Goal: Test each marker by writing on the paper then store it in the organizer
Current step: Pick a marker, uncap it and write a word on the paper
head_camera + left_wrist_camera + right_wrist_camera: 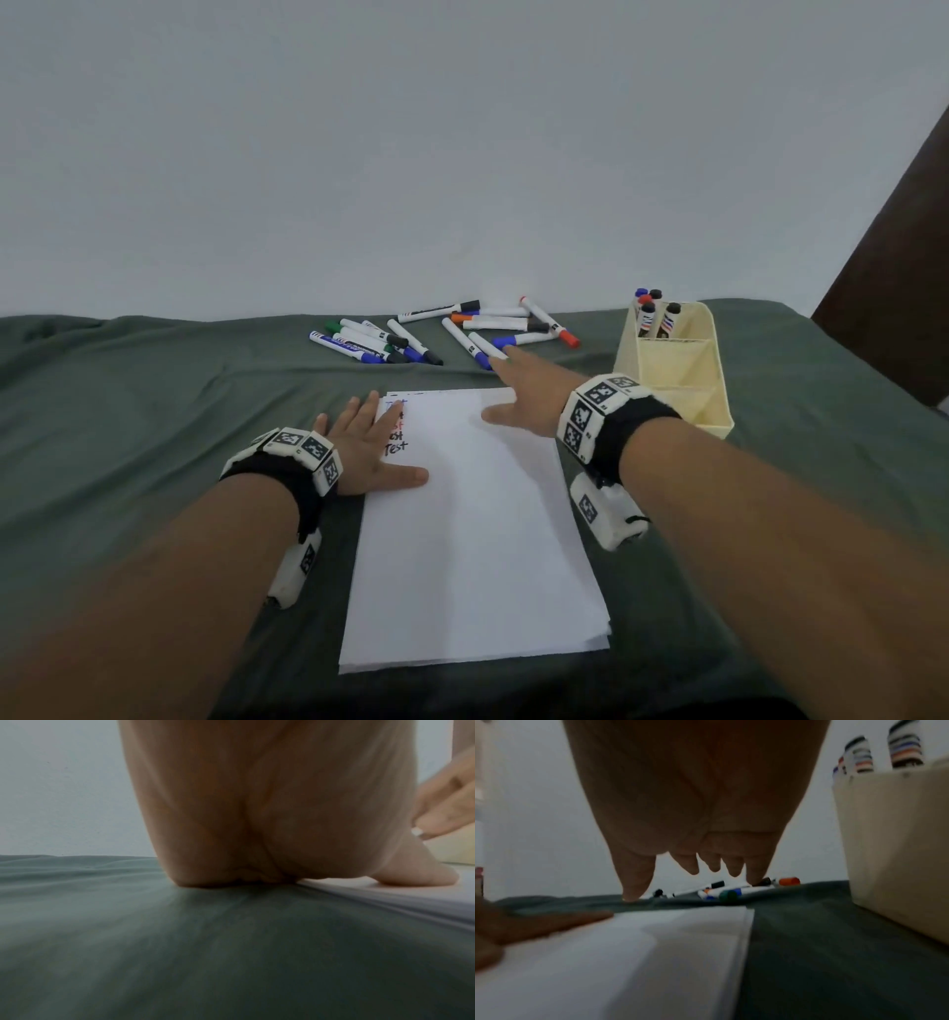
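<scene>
- Flat, fingers spread: left hand (pixel 362 446) pressing the paper's (pixel 477 539) left edge.
- Right hand (pixel 524 388), fingers extended, empty, reaching past the paper's far edge to the loose markers (pixel 441 331).
- Organizer (pixel 678 375), right of the paper, holding markers.

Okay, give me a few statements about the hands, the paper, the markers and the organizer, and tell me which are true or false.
1. The left hand rests flat on the paper's left edge. True.
2. The right hand holds a marker in its grip. False: its fingers are stretched toward the loose markers, holding nothing.
3. The organizer already has markers standing in its far compartment. True.
4. The paper is blank. False: several lines of writing sit near its top left corner.
5. The organizer stands left of the paper. False: it stands to the right.
</scene>
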Available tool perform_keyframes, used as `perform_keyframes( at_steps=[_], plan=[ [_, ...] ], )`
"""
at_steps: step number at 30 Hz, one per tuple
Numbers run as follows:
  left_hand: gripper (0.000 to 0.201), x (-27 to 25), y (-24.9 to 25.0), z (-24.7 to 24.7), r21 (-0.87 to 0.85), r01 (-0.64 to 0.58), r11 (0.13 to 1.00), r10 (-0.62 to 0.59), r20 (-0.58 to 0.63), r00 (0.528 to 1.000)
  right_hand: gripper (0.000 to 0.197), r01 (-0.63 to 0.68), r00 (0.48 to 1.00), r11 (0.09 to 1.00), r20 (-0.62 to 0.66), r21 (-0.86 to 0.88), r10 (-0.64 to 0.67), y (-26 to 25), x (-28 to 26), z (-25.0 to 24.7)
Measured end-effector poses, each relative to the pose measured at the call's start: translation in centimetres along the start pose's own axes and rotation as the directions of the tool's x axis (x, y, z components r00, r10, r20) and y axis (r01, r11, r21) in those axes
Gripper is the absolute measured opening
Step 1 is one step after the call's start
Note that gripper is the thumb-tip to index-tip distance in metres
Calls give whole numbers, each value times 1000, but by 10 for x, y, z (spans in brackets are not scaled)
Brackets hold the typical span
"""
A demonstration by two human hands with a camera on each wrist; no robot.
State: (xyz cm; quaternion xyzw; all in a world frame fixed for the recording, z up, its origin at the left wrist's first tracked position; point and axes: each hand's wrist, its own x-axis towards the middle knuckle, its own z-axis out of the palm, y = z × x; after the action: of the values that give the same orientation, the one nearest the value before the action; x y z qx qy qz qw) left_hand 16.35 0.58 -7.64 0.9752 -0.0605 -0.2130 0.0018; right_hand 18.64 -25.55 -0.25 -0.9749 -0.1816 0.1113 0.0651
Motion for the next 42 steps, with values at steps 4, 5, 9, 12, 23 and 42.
perform_keyframes(
  at_steps=[4,5,9,12,23,42],
  plan=[
    [118,0,0,0,-7,-2,1000,2,1,1000,103,-173,976,983,128,-56,179,18,4,34],
    [118,0,0,0,-7,-2,1000,2,0,1000,107,-211,966,976,139,-62,218,22,4,39],
    [117,-2,0,-1,-17,-3,1000,3,6,1000,114,-257,949,959,156,-117,274,29,4,51],
    [120,-1,-1,0,-26,-8,1000,8,4,1000,115,-264,947,957,159,-117,280,29,5,56],
    [83,43,-21,-46,-53,1,999,-20,-348,937,109,-246,962,969,128,28,240,27,7,53],
    [19,106,-10,-107,378,-8,926,182,-426,886,103,-220,972,974,103,59,213,30,8,52]
  ],
)
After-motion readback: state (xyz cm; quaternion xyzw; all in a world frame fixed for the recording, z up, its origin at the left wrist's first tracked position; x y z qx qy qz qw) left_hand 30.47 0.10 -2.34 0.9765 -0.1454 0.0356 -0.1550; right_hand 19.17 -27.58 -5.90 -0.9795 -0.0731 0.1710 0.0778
